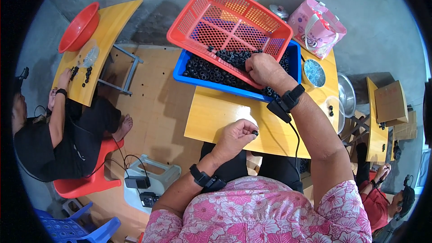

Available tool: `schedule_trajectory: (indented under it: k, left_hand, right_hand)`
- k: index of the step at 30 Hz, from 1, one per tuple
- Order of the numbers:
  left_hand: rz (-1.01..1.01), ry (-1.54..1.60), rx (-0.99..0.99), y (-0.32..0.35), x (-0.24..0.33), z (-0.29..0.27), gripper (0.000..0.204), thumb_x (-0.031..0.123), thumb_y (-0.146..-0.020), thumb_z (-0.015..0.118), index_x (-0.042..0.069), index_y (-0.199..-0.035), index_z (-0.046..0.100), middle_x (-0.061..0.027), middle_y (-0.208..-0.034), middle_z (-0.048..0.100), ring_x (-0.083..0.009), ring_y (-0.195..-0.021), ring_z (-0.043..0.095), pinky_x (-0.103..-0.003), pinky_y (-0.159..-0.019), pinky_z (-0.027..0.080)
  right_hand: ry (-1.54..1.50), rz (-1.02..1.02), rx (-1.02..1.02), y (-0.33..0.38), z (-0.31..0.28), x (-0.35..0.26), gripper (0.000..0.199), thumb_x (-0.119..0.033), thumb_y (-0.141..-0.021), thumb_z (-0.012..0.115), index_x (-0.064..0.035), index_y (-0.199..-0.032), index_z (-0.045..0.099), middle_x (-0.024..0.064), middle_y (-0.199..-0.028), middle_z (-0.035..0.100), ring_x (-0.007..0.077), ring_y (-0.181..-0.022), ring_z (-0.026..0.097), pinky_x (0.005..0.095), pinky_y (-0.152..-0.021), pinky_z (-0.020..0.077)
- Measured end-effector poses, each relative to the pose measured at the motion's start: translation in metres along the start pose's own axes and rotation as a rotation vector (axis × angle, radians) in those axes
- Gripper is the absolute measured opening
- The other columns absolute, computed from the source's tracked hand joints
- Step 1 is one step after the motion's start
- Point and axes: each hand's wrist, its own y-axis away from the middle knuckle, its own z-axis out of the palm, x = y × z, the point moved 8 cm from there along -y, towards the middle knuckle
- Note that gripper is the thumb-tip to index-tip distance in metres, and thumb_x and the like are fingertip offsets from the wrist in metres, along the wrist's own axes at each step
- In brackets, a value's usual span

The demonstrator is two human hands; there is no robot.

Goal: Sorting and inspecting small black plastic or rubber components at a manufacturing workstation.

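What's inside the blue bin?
The blue bin holds small black parts, some ring-shaped. The red basket and right hand hide some of them; the bin's floor is covered.

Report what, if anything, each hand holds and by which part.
Left grip: a small round black piece, pinched at its side. Right grip, at the near rim of the red perforated basket: fingertips hidden, cannot tell.

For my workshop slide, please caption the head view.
Left hand holding a small black part; right hand at the near rim of a red basket atop a blue bin.
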Motion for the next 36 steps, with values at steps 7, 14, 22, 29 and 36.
schedule_trajectory:
  k: [7, 14, 22, 29, 36]
  left_hand:
    - [0.012, 0.03, -0.008, 0.0, 0.0, 0.0, 0.019, -0.006, -0.085, 0.06, 0.0, -0.103, 0.057, -0.0019, -0.097, 0.06, -0.0076, -0.093, 0.059, -0.022, -0.084, 0.048]
    - [0.006, 0.045, -0.004, -0.002, 0.0, 0.0, 0.019, -0.006, -0.085, 0.059, 0.0, -0.103, 0.057, -0.0013, -0.096, 0.059, -0.0072, -0.092, 0.059, -0.022, -0.085, 0.048]
    - [-0.008, 0.027, -0.006, -0.002, 0.0, 0.0, 0.02, -0.006, -0.085, 0.059, -0.001, -0.104, 0.057, -0.0013, -0.096, 0.059, -0.0074, -0.092, 0.058, -0.022, -0.086, 0.048]
    - [-0.011, -0.008, 0.01, 0.001, 0.0, 0.0, 0.019, -0.006, -0.085, 0.059, -0.001, -0.103, 0.057, -0.0018, -0.096, 0.059, -0.0077, -0.092, 0.058, -0.022, -0.085, 0.048]
    - [0.009, -0.051, 0.044, -0.002, 0.0, -0.003, 0.018, -0.006, -0.084, 0.06, 0.001, -0.101, 0.058, -0.0007, -0.093, 0.06, -0.0074, -0.089, 0.058, -0.023, -0.083, 0.048]
  right_hand:
    - [-0.003, 0.068, -0.031, 0.001, 0.0, -0.001, 0.012, -0.006, -0.07, 0.056, -0.0049, -0.077, 0.066, 0.0177, -0.076, 0.064, 0.0355, -0.077, 0.064, 0.0436, -0.07, 0.0511]
    - [-0.062, 0.096, 0.088, 0.004, -0.005, 0.002, 0.015, -0.003, -0.072, 0.057, -0.0052, -0.083, 0.067, 0.019, -0.084, 0.066, 0.0349, -0.083, 0.066, 0.0438, -0.075, 0.0525]
    - [0.024, 0.057, 0.007, 0.0, -0.001, -0.001, 0.019, -0.004, -0.071, 0.056, -0.005, -0.085, 0.069, 0.0192, -0.082, 0.067, 0.0349, -0.083, 0.066, 0.0433, -0.076, 0.0528]
    - [-0.057, 0.066, 0.063, 0.003, -0.004, 0.0, 0.018, -0.005, -0.071, 0.056, -0.0051, -0.084, 0.069, 0.019, -0.082, 0.067, 0.0354, -0.081, 0.065, 0.0433, -0.076, 0.0526]
    - [-0.603, 0.135, 0.342, 0.04, -0.042, 0.023, 0.016, 0.0, -0.07, 0.06, -0.0015, -0.085, 0.066, 0.0126, -0.077, 0.066, 0.0232, -0.073, 0.065, 0.0326, -0.069, 0.0517]
